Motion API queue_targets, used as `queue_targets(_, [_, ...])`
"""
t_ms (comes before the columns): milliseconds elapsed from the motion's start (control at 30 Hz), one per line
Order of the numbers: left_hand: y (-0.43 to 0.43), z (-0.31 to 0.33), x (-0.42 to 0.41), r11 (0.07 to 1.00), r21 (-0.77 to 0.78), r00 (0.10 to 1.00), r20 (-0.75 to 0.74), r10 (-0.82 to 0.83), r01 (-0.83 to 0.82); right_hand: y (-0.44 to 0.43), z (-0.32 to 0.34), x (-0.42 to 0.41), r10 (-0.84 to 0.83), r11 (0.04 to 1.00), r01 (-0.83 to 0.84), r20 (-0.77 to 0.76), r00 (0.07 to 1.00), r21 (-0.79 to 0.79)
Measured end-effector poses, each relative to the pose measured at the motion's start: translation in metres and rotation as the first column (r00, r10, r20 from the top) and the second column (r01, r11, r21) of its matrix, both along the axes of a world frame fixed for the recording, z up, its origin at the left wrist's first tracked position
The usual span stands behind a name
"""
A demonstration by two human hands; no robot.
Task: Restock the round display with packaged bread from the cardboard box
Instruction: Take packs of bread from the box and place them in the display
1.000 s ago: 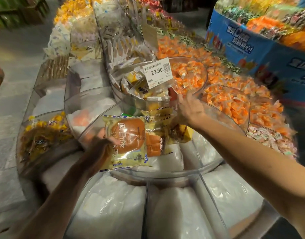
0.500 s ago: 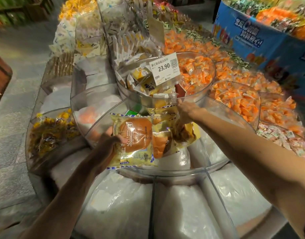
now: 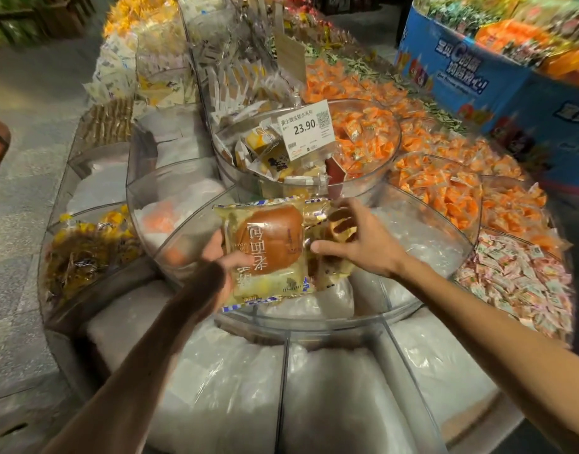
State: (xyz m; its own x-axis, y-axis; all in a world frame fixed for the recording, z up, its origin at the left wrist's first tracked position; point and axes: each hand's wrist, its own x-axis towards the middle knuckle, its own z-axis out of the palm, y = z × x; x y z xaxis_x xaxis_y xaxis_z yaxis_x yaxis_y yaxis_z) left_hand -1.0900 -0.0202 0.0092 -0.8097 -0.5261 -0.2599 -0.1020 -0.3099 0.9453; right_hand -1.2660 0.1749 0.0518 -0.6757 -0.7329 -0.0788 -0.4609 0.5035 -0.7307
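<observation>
My left hand (image 3: 221, 257) grips a packaged bread (image 3: 268, 247), a round brown bun in a clear wrapper with yellow and blue edges, over the middle tier of the clear round display (image 3: 422, 299). My right hand (image 3: 357, 239) is beside it on the right, fingers curled around a second bread packet (image 3: 324, 224) partly hidden behind the first. Under both lies white plastic lining. The cardboard box is out of view.
The top bowl (image 3: 373, 181) holds small cake packets, orange candies and a 23.90 price sign (image 3: 306, 131). Orange candy bins (image 3: 445, 188) lie right, pink sweets (image 3: 517, 276) lower right, yellow snacks (image 3: 85, 250) left. A blue promo stand (image 3: 498, 80) stands behind. Lower compartments (image 3: 330, 388) hold white plastic.
My right hand drew back from the top bowl's foot toward me and now holds the second packet next to the left hand's bread. The left hand lifted its packet slightly.
</observation>
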Motion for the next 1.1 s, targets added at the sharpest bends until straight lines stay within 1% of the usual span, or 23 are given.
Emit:
queue_targets(33, [0.009, 0.0, -0.003, 0.999, 0.007, 0.999, -0.007, -0.037, 0.037, 0.003, -0.005, 0.013, 0.042, 0.999, -0.042, 0.133, 0.99, -0.007])
queue_targets(67, [0.015, -0.004, -0.005, 0.997, 0.001, 0.997, -0.01, -0.082, 0.082, 0.005, -0.015, 0.022, 0.073, 0.997, -0.074, 0.21, 0.975, -0.001])
queue_targets(100, [0.017, -0.009, -0.007, 0.991, -0.067, 0.993, 0.047, -0.113, 0.116, 0.008, -0.024, 0.027, 0.084, 0.996, -0.08, 0.277, 0.957, -0.027])
queue_targets(133, [0.018, -0.013, -0.008, 0.972, -0.172, 0.982, 0.125, -0.142, 0.162, 0.008, -0.033, 0.028, 0.066, 0.998, -0.063, 0.27, 0.96, -0.02])
queue_targets(167, [0.02, -0.014, -0.007, 0.929, -0.303, 0.962, 0.234, -0.142, 0.211, 0.01, -0.041, 0.028, 0.058, 0.998, -0.054, 0.26, 0.964, -0.024])
queue_targets(200, [0.021, -0.016, -0.005, 0.88, -0.402, 0.942, 0.312, -0.128, 0.253, 0.013, -0.046, 0.029, 0.046, 0.999, -0.047, 0.214, 0.976, 0.003])
queue_targets(233, [0.022, -0.021, -0.004, 0.837, -0.472, 0.932, 0.345, -0.116, 0.279, 0.015, -0.05, 0.032, 0.038, 0.999, -0.043, 0.163, 0.986, 0.026])
queue_targets(300, [0.025, -0.027, 0.001, 0.76, -0.58, 0.932, 0.352, -0.09, 0.293, 0.017, -0.062, 0.041, 0.051, 0.994, -0.059, 0.087, 0.995, 0.09])
queue_targets(367, [0.027, -0.033, 0.005, 0.696, -0.656, 0.936, 0.346, -0.068, 0.293, 0.016, -0.072, 0.05, 0.069, 0.989, -0.076, 0.052, 0.996, 0.131])
queue_targets(467, [0.031, -0.038, 0.013, 0.542, -0.777, 0.934, 0.356, -0.04, 0.32, 0.012, -0.08, 0.057, 0.062, 0.988, -0.066, 0.036, 0.997, 0.138])
queue_targets(533, [0.029, -0.041, 0.019, 0.467, -0.803, 0.915, 0.401, -0.037, 0.371, 0.008, -0.082, 0.061, 0.06, 0.985, -0.059, 0.001, 0.998, 0.159])
queue_targets(633, [0.025, -0.043, 0.022, 0.398, -0.798, 0.882, 0.466, -0.067, 0.452, 0.003, -0.089, 0.067, 0.042, 0.981, -0.032, -0.05, 0.998, 0.192])
queue_targets(733, [0.026, -0.039, 0.021, 0.256, -0.846, 0.881, 0.467, -0.069, 0.468, 0.004, -0.088, 0.069, 0.023, 0.983, -0.01, -0.066, 0.998, 0.186])
queue_targets(767, [0.026, -0.038, 0.02, 0.231, -0.865, 0.894, 0.443, -0.066, 0.445, 0.004, -0.086, 0.069, 0.01, 0.986, 0.003, -0.076, 0.997, 0.167])
queue_targets(833, [0.025, -0.036, 0.016, 0.214, -0.905, 0.93, 0.364, -0.055, 0.368, 0.003, -0.082, 0.071, -0.039, 0.994, 0.052, -0.131, 0.991, 0.093])
queue_targets(867, [0.023, -0.036, 0.013, 0.198, -0.912, 0.933, 0.358, -0.043, 0.359, 0.002, -0.081, 0.071, -0.051, 0.994, 0.065, -0.158, 0.986, 0.085])
queue_targets(900, [0.021, -0.037, 0.01, 0.175, -0.897, 0.913, 0.407, -0.037, 0.407, 0.0, -0.082, 0.071, -0.041, 0.99, 0.062, -0.167, 0.985, 0.124])
queue_targets(967, [0.018, -0.04, 0.008, 0.134, -0.814, 0.825, 0.562, -0.064, 0.565, 0.0, -0.086, 0.074, -0.007, 0.967, 0.035, -0.111, 0.994, 0.254])
queue_targets(1033, [0.017, -0.043, 0.008, 0.148, -0.748, 0.762, 0.641, -0.088, 0.647, 0.001, -0.091, 0.076, -0.023, 0.956, 0.029, -0.024, 0.999, 0.293])
queue_targets(1100, [0.017, -0.044, 0.008, 0.196, -0.736, 0.759, 0.644, -0.092, 0.648, 0.001, -0.094, 0.075, -0.05, 0.958, 0.04, 0.028, 0.998, 0.285])
